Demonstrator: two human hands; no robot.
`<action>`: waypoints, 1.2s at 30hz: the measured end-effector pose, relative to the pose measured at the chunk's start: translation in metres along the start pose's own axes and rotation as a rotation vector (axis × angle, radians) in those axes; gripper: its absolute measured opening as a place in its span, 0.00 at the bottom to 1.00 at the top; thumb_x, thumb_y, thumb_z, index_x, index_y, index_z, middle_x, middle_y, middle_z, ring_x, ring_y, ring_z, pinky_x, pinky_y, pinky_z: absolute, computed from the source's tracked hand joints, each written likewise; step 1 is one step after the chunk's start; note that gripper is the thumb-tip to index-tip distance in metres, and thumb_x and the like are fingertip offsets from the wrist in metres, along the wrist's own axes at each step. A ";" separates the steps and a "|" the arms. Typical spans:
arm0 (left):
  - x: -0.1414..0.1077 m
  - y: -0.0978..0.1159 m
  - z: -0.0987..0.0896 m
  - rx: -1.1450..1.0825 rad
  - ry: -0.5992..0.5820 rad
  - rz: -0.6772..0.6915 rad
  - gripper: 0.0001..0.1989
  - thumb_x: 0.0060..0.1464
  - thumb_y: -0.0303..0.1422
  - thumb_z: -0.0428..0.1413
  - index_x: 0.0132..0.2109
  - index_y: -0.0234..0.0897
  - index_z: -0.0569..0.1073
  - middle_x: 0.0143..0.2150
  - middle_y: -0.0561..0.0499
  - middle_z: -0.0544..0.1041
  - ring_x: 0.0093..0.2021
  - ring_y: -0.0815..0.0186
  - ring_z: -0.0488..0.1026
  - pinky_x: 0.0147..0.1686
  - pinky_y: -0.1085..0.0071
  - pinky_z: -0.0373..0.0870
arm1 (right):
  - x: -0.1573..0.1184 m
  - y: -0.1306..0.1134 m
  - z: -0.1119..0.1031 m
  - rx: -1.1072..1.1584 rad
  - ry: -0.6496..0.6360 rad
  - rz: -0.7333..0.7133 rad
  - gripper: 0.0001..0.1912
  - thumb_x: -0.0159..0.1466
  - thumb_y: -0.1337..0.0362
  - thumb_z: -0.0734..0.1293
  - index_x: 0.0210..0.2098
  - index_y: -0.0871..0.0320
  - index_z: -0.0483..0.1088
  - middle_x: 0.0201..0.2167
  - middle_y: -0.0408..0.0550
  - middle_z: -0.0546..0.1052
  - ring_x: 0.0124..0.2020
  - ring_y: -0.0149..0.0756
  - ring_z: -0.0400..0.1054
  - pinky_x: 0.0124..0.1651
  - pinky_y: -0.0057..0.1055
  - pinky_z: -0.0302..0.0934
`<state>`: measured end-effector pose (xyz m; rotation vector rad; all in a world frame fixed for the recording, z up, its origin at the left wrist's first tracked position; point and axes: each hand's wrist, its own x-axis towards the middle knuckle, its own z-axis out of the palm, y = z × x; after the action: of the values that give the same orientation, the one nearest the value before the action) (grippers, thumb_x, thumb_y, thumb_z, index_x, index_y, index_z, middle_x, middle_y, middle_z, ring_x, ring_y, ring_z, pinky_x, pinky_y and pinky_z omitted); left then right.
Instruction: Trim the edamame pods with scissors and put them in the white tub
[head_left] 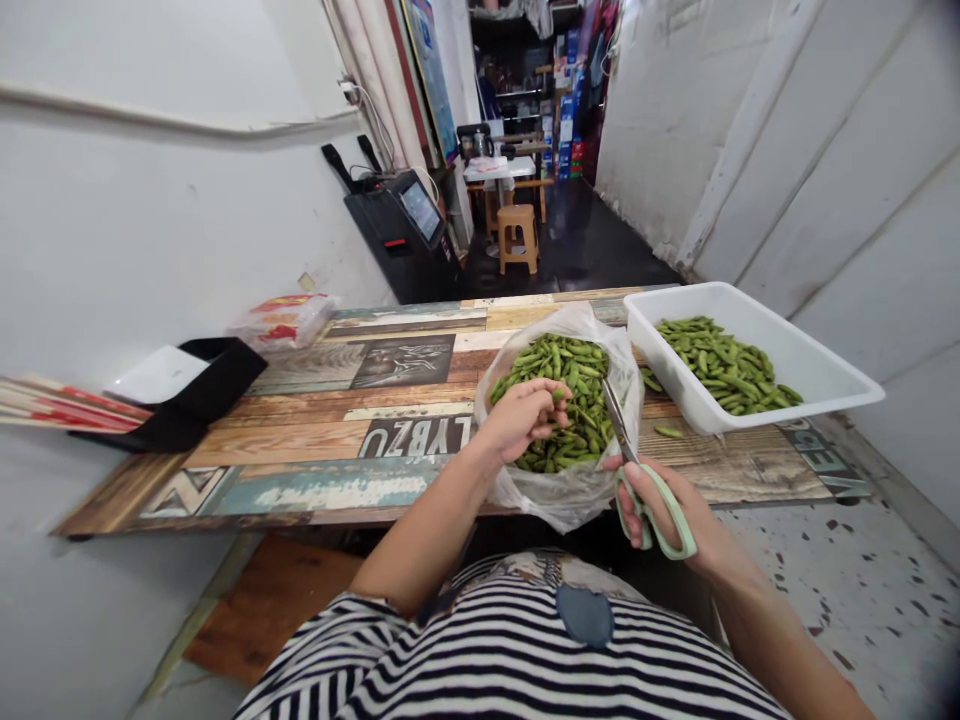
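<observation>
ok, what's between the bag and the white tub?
Loose green pods on the table, in the gap between bag and tub; shows in the head view.

"What do we find being worn here?"

"We see a striped top (480, 665), very dark navy or black on white, its narrow bands curving across the rounded front. Let us take as our landmark the blue-grey patch (585, 614), roughly oval with a softly uneven outline."

"What lies around that patch?"

"Just above it in view, we make out a pale, mottled print (529, 568), partly folded, its design too small for us to tell. Well to the left of the patch, we find a short left sleeve (349, 635) with matching bands and loose creases."

"And the hands?"

"We see both bare: the left hand (521, 420) left of the patch, the right hand (675, 505) to its right."
</observation>
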<state>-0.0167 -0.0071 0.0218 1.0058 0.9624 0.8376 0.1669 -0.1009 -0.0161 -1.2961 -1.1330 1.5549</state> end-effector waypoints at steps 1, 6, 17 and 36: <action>0.000 0.000 -0.001 0.117 0.005 0.030 0.05 0.42 0.25 0.50 0.31 0.35 0.66 0.23 0.56 0.64 0.20 0.75 0.63 0.16 0.79 0.45 | -0.001 -0.001 -0.001 0.025 0.009 0.006 0.25 0.59 0.44 0.65 0.43 0.59 0.64 0.17 0.35 0.64 0.15 0.26 0.59 0.16 0.24 0.59; 0.002 -0.022 0.005 1.031 0.049 0.301 0.04 0.44 0.31 0.58 0.30 0.37 0.74 0.26 0.52 0.72 0.29 0.68 0.67 0.28 0.73 0.59 | -0.005 0.000 -0.003 0.039 0.023 0.034 0.26 0.59 0.44 0.65 0.44 0.60 0.65 0.17 0.36 0.64 0.15 0.27 0.59 0.16 0.25 0.59; 0.010 -0.017 0.009 0.519 0.090 0.273 0.06 0.48 0.32 0.58 0.33 0.32 0.74 0.30 0.50 0.77 0.24 0.74 0.66 0.27 0.76 0.62 | -0.003 0.009 -0.001 -0.044 -0.015 0.003 0.25 0.60 0.43 0.64 0.44 0.59 0.64 0.18 0.34 0.63 0.14 0.26 0.58 0.16 0.25 0.59; -0.005 -0.006 -0.004 0.342 -0.111 -0.021 0.18 0.41 0.43 0.64 0.31 0.31 0.73 0.11 0.62 0.53 0.13 0.79 0.45 0.16 0.76 0.36 | 0.002 -0.010 -0.001 -0.432 -0.120 -0.019 0.21 0.63 0.45 0.60 0.37 0.58 0.68 0.13 0.34 0.62 0.12 0.27 0.58 0.16 0.24 0.54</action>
<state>-0.0211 -0.0124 0.0166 1.3190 1.0394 0.6033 0.1680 -0.0956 -0.0070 -1.4743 -1.6177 1.4361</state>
